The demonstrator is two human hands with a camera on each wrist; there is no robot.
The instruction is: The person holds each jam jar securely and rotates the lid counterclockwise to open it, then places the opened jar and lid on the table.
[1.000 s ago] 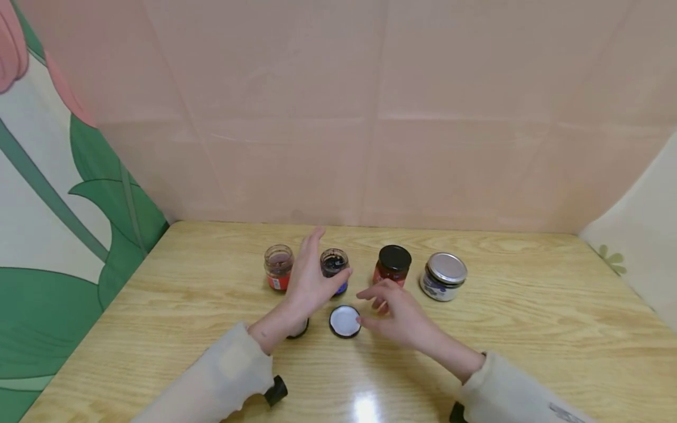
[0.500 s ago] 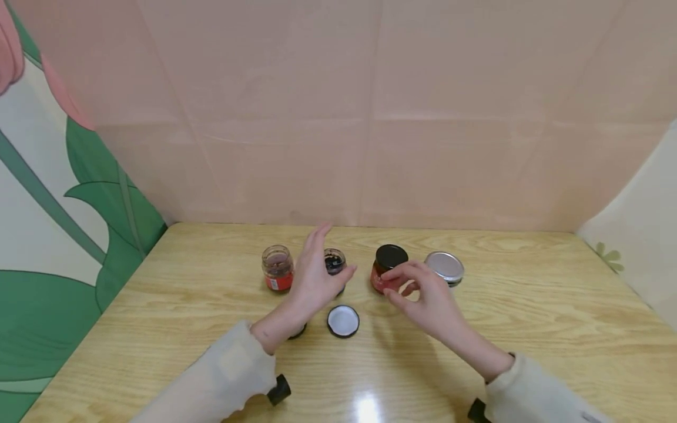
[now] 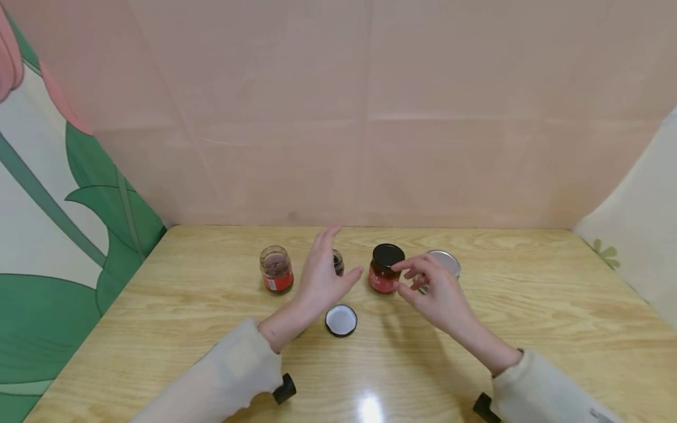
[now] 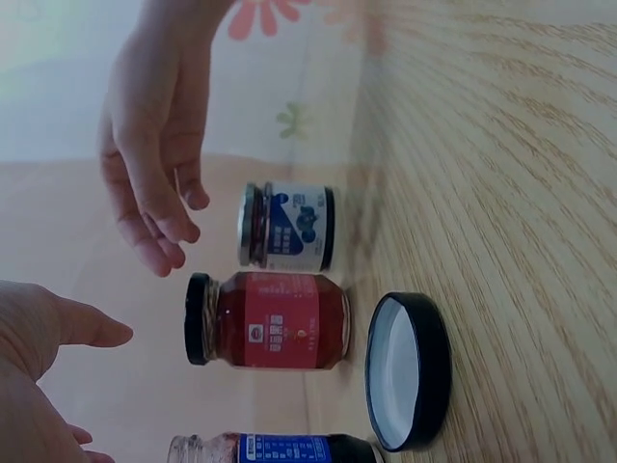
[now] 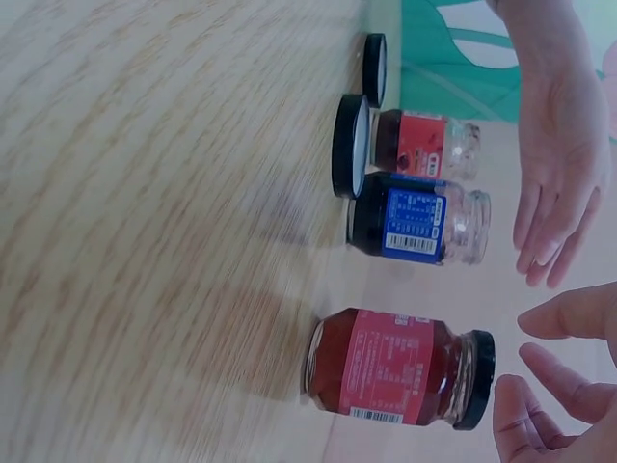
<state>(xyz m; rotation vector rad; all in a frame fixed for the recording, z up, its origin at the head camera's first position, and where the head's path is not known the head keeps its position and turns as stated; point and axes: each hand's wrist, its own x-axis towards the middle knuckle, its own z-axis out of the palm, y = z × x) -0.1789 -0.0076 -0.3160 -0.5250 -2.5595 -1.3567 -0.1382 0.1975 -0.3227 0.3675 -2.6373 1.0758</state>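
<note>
My right hand (image 3: 432, 294) hovers just right of a closed jar with a black lid and a pink-red label (image 3: 383, 281), fingers loosely bent and holding nothing. In the right wrist view its fingertips are close to the rim of that black lid (image 5: 476, 381). My left hand (image 3: 321, 285) is held in the air with thumb and fingers spread, partly covering an open jar of dark contents (image 3: 338, 263). That jar's blue label (image 5: 415, 222) shows in the right wrist view. Between the hands, a black-rimmed lid (image 3: 341, 321) lies on the table with its white inside up.
An open jar with a red label (image 3: 277, 276) stands at the left. Behind my right hand is a jar with a silver lid (image 3: 446, 261) and a blueberry label (image 4: 299, 227). A second loose lid (image 5: 375, 69) is mostly hidden under my left wrist in the head view.
My right hand has moved right and slightly up, from beside the loose lid to beside the black-lidded jar. My left hand has drifted a little right, covering more of the open dark jar.
</note>
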